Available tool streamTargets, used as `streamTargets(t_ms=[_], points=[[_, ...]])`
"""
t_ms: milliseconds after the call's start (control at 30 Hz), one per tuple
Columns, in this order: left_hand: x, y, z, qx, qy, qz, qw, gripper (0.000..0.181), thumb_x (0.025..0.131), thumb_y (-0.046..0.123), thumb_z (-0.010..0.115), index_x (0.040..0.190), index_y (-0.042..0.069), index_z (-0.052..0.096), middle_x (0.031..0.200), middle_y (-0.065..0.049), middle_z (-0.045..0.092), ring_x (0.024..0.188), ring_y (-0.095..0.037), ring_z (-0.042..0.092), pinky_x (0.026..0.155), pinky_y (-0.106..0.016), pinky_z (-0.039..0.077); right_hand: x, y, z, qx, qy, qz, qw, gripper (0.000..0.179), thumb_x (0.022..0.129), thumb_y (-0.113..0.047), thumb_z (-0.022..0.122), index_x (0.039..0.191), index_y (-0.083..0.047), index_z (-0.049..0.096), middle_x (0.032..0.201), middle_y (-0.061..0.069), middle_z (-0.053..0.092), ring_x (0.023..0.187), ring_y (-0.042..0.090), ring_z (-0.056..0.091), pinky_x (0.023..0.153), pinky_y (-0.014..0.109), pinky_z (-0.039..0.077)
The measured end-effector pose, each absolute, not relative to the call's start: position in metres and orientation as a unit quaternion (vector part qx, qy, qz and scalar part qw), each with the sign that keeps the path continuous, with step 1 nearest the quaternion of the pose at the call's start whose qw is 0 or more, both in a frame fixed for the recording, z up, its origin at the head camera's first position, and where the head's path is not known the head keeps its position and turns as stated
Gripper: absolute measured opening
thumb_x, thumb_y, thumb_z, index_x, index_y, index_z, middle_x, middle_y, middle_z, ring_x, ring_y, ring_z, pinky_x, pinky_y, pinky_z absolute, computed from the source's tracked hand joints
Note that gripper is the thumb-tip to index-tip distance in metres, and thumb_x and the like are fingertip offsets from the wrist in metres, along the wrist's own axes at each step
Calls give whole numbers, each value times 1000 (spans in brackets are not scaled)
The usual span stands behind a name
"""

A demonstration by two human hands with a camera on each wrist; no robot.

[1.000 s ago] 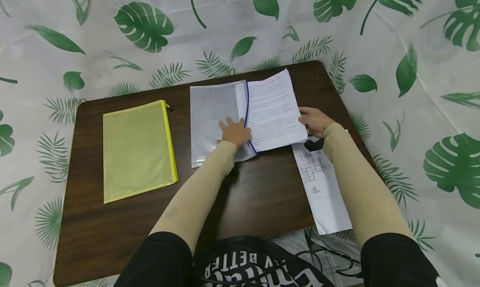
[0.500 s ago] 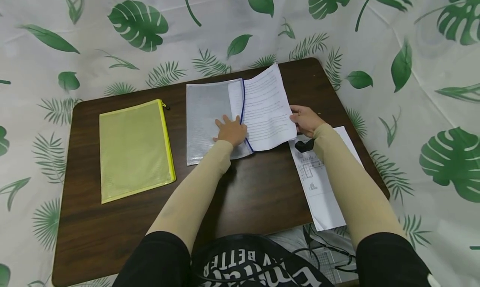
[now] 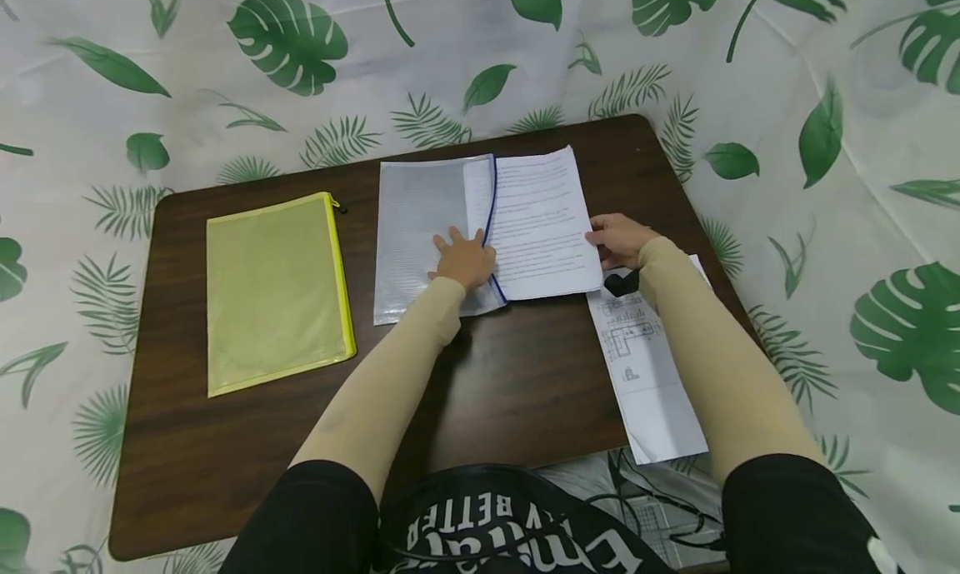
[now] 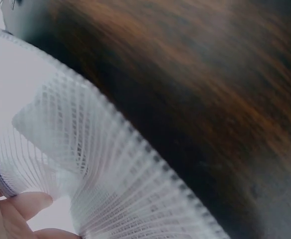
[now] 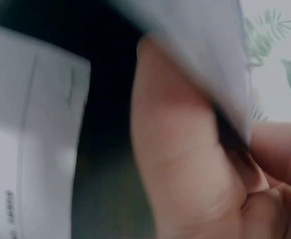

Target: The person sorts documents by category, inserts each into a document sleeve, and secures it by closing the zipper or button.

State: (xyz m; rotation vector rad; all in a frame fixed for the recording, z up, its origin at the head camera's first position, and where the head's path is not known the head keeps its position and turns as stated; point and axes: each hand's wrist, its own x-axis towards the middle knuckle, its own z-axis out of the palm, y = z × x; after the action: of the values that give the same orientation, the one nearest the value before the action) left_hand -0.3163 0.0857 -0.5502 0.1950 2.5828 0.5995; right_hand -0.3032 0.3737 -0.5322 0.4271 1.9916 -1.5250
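Note:
A translucent mesh zipper pouch (image 3: 420,199) with a dark blue edge lies near the table's far side. My left hand (image 3: 463,262) rests on it with fingers spread, close to the blue edge. A stack of printed paper (image 3: 543,224) sits partly inside the pouch; its left strip shows through the mesh. The rest sticks out to the right, where my right hand (image 3: 621,241) pinches the stack's right edge between thumb and fingers. In the right wrist view the thumb (image 5: 175,134) presses against the blurred paper. The left wrist view shows the pouch mesh (image 4: 110,164) bulging, with fingertips (image 4: 33,204) beside it.
A yellow mesh zipper pouch (image 3: 277,295) lies flat at the left of the dark wooden table (image 3: 525,382). Under my right forearm, a sheet with printed drawings (image 3: 660,399) overhangs the front edge. A leaf-patterned cloth (image 3: 450,49) hangs behind; cables (image 3: 675,507) run below the table.
The paper stack has slid slightly left, a little deeper into the translucent pouch. It bowed upward half a second ago and lies flatter now. My left hand has stayed on the pouch.

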Motion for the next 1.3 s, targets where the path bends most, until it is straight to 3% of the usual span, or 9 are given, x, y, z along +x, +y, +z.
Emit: streamTargets(t_ms=[233, 467, 867, 967, 1133, 1300], points=[[-320, 83, -552, 80, 942, 210, 250, 60, 106, 40, 24, 164, 25, 20, 168, -23, -2, 150, -53, -8, 98, -82, 29, -311, 378, -531, 164, 707, -620, 298, 58, 108, -3, 44, 161, -4, 20, 103, 8, 68, 80, 17, 71, 64, 32, 59], [-323, 86, -553, 71, 947, 205, 238, 59, 107, 41, 24, 163, 22, 23, 167, -25, 0, 149, -55, -7, 97, -83, 27, -304, 369, -529, 151, 669, -681, 258, 61, 107, 2, 41, 162, -6, 17, 125, 15, 60, 96, 17, 72, 78, 36, 60], [-321, 90, -550, 89, 944, 209, 238, 60, 108, 38, 19, 163, 14, 22, 165, -31, 3, 147, -60, -3, 101, -81, 28, -299, 357, -537, 133, 694, -669, 229, 56, 107, 3, 40, 160, -2, 23, 133, 26, 55, 87, 16, 72, 71, 33, 60], [-322, 91, -550, 97, 943, 212, 239, 60, 108, 37, 18, 163, 12, 23, 164, -32, 4, 147, -60, -3, 106, -78, 23, -298, 354, -539, 133, 698, -667, 225, 55, 107, 2, 41, 159, -2, 25, 129, 24, 58, 86, 16, 72, 70, 32, 60], [-324, 91, -548, 138, 946, 181, 232, 61, 109, 34, 15, 160, 3, 25, 165, -27, 17, 150, -54, 4, 119, -67, 2, -299, 347, -540, 138, 711, -654, 219, 53, 106, 3, 42, 158, -2, 29, 131, 27, 58, 84, 15, 72, 68, 31, 60], [-328, 88, -546, 193, 945, 138, 225, 53, 110, 27, 22, 147, -3, 45, 164, -19, 27, 147, -57, 10, 114, -74, 6, -303, 338, -539, 131, 715, -650, 223, 54, 107, 2, 42, 158, -2, 28, 137, 28, 55, 90, 17, 71, 72, 32, 60]])
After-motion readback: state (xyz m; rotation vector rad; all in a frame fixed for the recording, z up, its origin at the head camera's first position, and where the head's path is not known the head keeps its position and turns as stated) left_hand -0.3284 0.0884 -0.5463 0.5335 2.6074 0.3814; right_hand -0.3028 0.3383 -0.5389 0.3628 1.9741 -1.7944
